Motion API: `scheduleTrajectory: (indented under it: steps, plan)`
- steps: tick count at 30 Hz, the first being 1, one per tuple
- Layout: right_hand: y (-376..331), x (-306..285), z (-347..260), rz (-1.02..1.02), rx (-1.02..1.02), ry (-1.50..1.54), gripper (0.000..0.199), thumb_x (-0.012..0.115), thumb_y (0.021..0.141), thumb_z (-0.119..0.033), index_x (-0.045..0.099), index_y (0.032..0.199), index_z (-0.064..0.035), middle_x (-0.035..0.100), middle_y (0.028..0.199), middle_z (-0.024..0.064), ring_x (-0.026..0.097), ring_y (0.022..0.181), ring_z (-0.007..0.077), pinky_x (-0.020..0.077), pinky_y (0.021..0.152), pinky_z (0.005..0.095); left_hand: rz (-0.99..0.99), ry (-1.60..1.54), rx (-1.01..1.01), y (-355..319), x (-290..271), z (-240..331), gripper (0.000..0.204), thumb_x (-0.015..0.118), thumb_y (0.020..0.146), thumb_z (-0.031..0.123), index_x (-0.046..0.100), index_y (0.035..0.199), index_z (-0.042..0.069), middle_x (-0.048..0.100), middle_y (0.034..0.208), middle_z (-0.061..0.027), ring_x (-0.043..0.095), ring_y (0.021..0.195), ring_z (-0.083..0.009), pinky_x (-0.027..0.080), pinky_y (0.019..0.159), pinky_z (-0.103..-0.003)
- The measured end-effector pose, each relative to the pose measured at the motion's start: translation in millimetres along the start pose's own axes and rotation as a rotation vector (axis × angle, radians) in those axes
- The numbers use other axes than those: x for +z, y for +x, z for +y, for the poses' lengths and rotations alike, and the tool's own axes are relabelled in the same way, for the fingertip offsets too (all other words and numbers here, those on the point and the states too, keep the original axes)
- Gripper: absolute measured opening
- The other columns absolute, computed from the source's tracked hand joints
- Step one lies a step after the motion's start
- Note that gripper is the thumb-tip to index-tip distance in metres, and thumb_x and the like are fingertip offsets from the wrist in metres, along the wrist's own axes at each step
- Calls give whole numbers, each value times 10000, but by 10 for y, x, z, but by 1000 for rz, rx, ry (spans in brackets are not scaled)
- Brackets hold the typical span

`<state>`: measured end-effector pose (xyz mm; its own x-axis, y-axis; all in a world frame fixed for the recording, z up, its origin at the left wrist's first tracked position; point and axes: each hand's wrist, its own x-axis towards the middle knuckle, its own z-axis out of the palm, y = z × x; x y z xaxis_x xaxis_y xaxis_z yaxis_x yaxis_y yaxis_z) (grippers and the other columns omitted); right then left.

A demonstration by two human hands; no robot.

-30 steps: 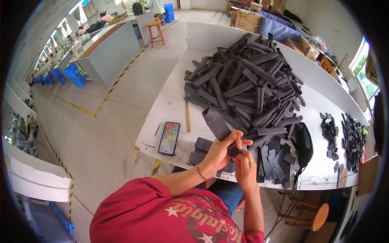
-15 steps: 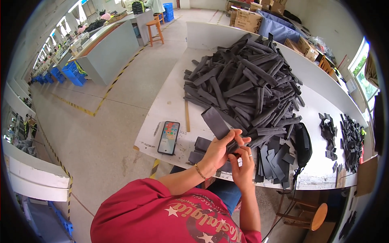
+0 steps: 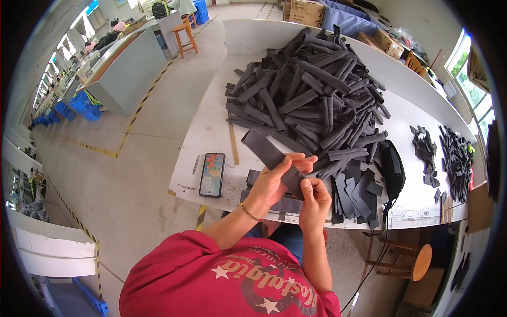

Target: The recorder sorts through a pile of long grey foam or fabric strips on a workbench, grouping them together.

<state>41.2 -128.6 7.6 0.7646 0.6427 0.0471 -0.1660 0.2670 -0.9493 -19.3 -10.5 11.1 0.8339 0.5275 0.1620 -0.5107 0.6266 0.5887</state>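
Note:
A dark grey fabric strip (image 3: 262, 148) slants between my two hands over the table's near edge. Around its middle, my left hand (image 3: 272, 182) is closed with the thumb on top. My right hand (image 3: 316, 203) pinches the lower end between thumb and fingers. Beyond them rises a big heap of similar dark fabric tubes (image 3: 317, 90). Flat dark pieces (image 3: 359, 195) lie fanned out to the right of my right hand. More folded dark strips (image 3: 285, 204) rest under my hands at the edge, partly hidden by them.
A phone with a lit screen (image 3: 212, 174) and a thin wooden stick (image 3: 233, 143) lie on the white table (image 3: 203, 124), left of the heap. A black pouch-like thing (image 3: 392, 169) with a cable is at right, with small dark scraps (image 3: 424, 153) beyond. A stool (image 3: 421, 262) stands below.
The strip now lies flatter and straighter, with its lower end showing in my right hand's pinch. Both hands have shifted slightly, and the whole view has moved a little.

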Motion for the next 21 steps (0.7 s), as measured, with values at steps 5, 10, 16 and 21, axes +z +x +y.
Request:
scheduleTrajectory:
  steps: [5,10,16,21]
  plan:
    - [7,-49,-120,59,-543,-569,111,713,797,35,621,847,-2,615,817,83,565,726,179,448,677,270,284,61,82,-30,-330,292,320,573,978,237,613,1148,-32,693,1015,-152,670,995,-296,544,881,-400]
    - [57,-85,-44,2,-173,-295,92,669,903,-69,628,855,-2,556,779,-35,460,719,58,381,662,198,341,-25,62,-184,-392,374,294,595,967,226,635,1127,-18,697,1004,-139,673,974,-255,543,854,-360]
    - [343,-501,340,-27,-5,-421,115,691,885,-104,669,935,-2,546,741,-34,458,713,43,363,651,196,557,801,-27,-316,-695,439,186,689,895,173,724,1000,23,698,936,-59,621,760,-108,484,680,-243]
    - [336,-422,567,40,12,-754,175,716,837,-108,640,959,-9,540,719,30,482,668,100,408,626,259,472,1515,305,-403,-1041,240,134,751,762,143,702,843,48,636,832,-63,590,763,-194,487,717,-310]
